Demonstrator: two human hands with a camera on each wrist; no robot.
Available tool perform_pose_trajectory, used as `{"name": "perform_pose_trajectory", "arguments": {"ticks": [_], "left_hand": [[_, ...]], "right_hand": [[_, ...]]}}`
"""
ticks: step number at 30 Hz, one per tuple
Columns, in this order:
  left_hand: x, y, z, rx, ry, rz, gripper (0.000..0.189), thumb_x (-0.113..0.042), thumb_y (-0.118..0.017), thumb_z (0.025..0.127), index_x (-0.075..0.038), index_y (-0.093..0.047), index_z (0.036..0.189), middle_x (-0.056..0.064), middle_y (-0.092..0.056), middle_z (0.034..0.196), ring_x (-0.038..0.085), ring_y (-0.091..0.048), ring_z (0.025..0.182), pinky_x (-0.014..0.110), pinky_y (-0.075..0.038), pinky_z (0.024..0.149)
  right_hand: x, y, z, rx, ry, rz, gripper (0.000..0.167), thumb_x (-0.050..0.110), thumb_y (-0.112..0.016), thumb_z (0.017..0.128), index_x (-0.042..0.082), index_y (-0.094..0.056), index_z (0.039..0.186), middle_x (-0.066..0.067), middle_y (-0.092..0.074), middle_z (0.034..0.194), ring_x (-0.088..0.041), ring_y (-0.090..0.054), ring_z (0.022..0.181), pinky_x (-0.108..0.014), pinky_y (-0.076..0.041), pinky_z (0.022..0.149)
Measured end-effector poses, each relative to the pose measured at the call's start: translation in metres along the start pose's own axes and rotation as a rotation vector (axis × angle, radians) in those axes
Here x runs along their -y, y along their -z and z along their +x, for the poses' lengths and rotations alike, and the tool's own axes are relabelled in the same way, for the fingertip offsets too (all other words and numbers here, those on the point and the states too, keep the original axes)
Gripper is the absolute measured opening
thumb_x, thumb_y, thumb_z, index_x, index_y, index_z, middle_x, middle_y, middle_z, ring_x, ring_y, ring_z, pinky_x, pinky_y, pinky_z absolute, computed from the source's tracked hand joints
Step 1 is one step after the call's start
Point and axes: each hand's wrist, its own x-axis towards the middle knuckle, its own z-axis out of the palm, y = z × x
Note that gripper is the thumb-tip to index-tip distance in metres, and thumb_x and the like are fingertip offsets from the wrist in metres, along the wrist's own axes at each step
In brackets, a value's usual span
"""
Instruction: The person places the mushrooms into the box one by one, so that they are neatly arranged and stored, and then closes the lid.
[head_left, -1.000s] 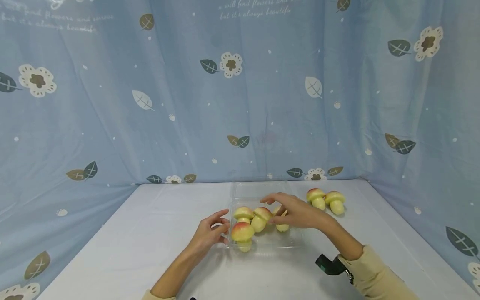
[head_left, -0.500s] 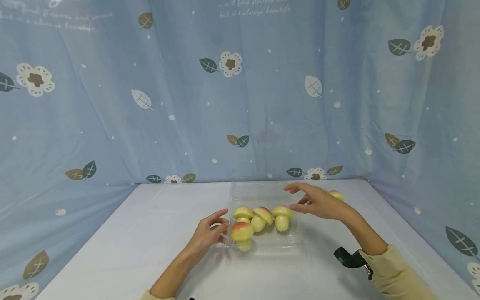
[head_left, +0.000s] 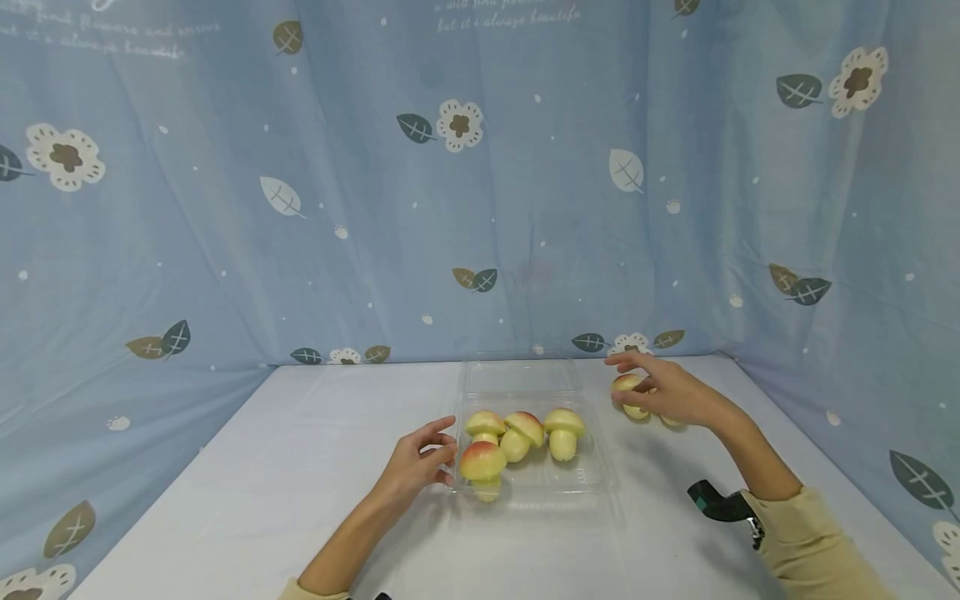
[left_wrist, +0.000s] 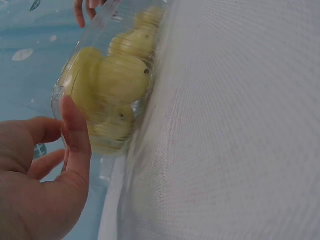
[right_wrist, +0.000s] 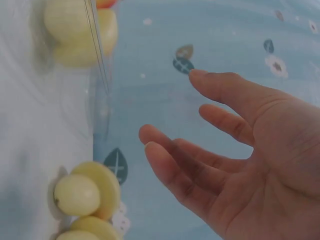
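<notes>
Head view forward-down; wrist views close, sharing box (head_left: 543,479).

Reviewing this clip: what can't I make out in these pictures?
Head view: the rightmost mushroom-shaped piece, mostly hidden behind the right grip.
Right wrist view: the same piece, cut off by the bottom edge.
Left wrist view: most of the right grip, cut off by the top edge.
Head view: the curtain lettering, cut off by the top edge.
</notes>
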Motion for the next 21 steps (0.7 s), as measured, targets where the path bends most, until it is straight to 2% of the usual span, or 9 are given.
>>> {"name": "perform_pose_trajectory", "arguments": {"ticks": [8, 16, 21], "left_hand": [[0.001, 0.002, 0.001, 0.023, -0.002, -0.013, 0.055, -0.006, -0.062, 0.094, -0.002, -0.043, 0.146, 0.009, -0.053, 0.107, 0.013, -0.056, 0.079, 0.023, -0.057, 0.061], [0.001, 0.002, 0.000, 0.022, -0.003, -0.005, 0.053, -0.006, -0.061, 0.095, -0.001, -0.043, 0.145, 0.010, -0.053, 0.109, 0.013, -0.056, 0.079, 0.024, -0.058, 0.061], [0.001, 0.001, 0.000, 0.018, -0.002, 0.007, 0.053, -0.007, -0.060, 0.096, -0.001, -0.043, 0.146, 0.010, -0.052, 0.109, 0.014, -0.056, 0.079, 0.024, -0.058, 0.061]], "right_hand": [[-0.013, 0.012, -0.005, 0.011, -0.066, 0.001, 0.058, 0.032, -0.064, 0.096, 0.011, -0.041, 0.145, -0.030, -0.046, 0.139, -0.037, -0.067, 0.104, -0.040, -0.060, 0.074], [-0.028, 0.017, -0.008, -0.012, -0.108, -0.017, 0.057, 0.031, -0.064, 0.096, 0.006, -0.042, 0.142, -0.034, -0.045, 0.138, -0.045, -0.064, 0.107, -0.043, -0.060, 0.075], [-0.045, 0.018, -0.011, -0.015, -0.148, -0.016, 0.060, 0.032, -0.063, 0.096, 0.005, -0.040, 0.144, -0.034, -0.044, 0.138, -0.041, -0.066, 0.104, -0.039, -0.060, 0.072]]}}
